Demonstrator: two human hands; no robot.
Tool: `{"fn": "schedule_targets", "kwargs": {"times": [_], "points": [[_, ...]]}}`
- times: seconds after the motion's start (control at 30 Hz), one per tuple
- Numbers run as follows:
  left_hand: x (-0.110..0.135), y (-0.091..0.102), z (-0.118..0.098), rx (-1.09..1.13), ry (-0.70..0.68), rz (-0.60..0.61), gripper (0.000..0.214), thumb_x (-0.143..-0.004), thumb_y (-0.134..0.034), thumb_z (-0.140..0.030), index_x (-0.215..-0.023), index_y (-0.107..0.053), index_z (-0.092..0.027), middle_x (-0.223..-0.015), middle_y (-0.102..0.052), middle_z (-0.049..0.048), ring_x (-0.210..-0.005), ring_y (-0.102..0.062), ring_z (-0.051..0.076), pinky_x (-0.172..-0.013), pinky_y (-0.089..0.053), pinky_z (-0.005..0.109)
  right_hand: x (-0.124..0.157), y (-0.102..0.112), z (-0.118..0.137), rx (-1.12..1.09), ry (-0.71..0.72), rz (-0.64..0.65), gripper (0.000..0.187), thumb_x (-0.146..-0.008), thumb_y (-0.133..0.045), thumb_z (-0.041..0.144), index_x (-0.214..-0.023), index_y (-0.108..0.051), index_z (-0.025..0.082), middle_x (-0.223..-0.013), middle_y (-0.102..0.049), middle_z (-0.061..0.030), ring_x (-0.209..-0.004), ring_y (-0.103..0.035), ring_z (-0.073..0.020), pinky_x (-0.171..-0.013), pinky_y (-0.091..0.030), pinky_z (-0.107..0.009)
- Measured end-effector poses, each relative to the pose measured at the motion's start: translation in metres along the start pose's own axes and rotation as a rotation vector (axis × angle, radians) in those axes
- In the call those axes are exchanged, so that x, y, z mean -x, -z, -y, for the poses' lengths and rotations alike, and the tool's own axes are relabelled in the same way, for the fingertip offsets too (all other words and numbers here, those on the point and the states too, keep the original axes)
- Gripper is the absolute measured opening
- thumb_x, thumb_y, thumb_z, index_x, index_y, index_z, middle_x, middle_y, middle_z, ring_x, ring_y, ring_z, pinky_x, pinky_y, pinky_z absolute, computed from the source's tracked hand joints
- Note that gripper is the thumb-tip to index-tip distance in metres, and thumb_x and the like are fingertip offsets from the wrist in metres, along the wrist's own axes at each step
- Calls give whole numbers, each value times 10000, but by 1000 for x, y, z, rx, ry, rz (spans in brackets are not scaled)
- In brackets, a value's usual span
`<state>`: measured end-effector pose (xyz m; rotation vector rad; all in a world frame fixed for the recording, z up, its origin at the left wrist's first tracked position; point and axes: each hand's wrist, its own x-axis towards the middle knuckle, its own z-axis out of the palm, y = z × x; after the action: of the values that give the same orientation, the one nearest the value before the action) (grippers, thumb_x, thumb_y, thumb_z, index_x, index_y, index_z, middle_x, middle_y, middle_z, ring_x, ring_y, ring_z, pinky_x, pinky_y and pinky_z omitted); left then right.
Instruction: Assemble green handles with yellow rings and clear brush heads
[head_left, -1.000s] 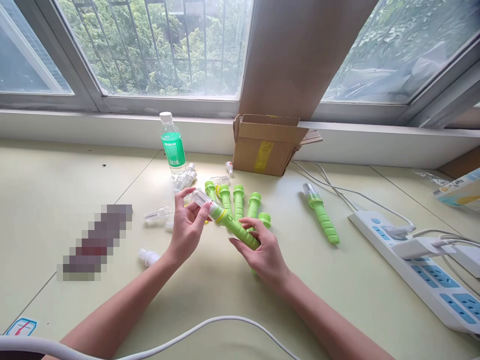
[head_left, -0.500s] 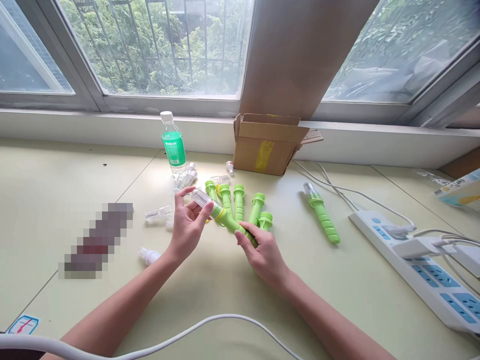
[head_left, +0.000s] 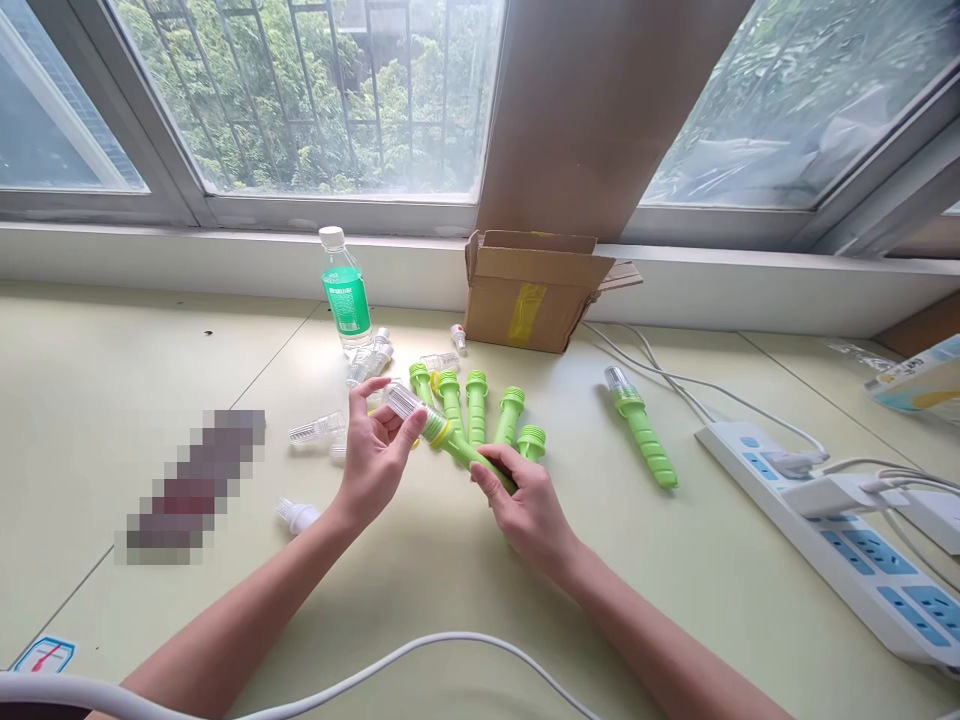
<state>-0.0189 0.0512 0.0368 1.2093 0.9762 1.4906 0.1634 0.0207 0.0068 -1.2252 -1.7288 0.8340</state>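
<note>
Between my hands a green spiral-grooved handle [head_left: 463, 450] is held at a slant, a clear ribbed cap [head_left: 403, 399] on its upper left end and a yellow ring [head_left: 440, 433] where they meet. My left hand [head_left: 377, 455] has thumb and fingers closed on the clear cap. Wrapped round the lower part of the green handle is my right hand [head_left: 531, 502]. Several green handles with threaded ends, such as one green handle [head_left: 477, 405], lie just behind. Loose clear caps [head_left: 316, 430] lie left of them. Near my left forearm rests a white-based clear piece [head_left: 300, 516].
A capped green stick [head_left: 643, 428] lies to the right, beside a white power strip [head_left: 810, 530] with plugs and cables. Behind stand a water bottle [head_left: 346, 295] and an open cardboard box [head_left: 536, 295]. A white cable [head_left: 450, 637] crosses the front; a blurred object [head_left: 196, 487] lies left.
Both hands keep their hold on the capped green handle, which has hardly shifted. My right hand's grip has changed very slightly, and the whole view has moved a little.
</note>
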Motion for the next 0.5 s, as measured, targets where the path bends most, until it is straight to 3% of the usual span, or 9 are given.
{"fn": "schedule_targets", "kwargs": {"times": [0.1,0.2,0.33,0.5], "points": [[0,0,-1,6,-11,15,488,-796,-688,-295,-1152,-358,-248,-811,-683,11,-757,-661,150,-649,-502,237,0,0,0,-45,-37,46,234,-932,-469,386,-947,-585,183,-723,-607,-14,-508,-437,-113,-471,-361,-249],[1,-1,-3,21,-25,23,500,-800,-685,-289,-1170,-350,-250,-815,-679,9,-771,-655,145,-667,-502,233,2,-2,0,-42,-13,-26,198,-915,-512,370,-949,-580,188,-716,-590,-7,-548,-465,-119,-503,-390,-244],[1,-1,-5,32,-4,10,504,-801,-684,-306,-1188,-366,-248,-780,-662,-11,-728,-643,130,-657,-494,221,4,-5,0,40,104,-178,161,-870,-598,303,-991,-579,199,-761,-605,-8,-601,-518,-127,-537,-426,-239],[-2,3,-1,39,46,46,330,-828,-630,-403,-1045,-544,-170,-872,-649,38,-784,-634,146,-703,-511,248,2,-2,0,268,337,-334,181,-833,-640,201,-1002,-574,207,-869,-642,-44,-742,-606,-164,-631,-481,-268]]}}
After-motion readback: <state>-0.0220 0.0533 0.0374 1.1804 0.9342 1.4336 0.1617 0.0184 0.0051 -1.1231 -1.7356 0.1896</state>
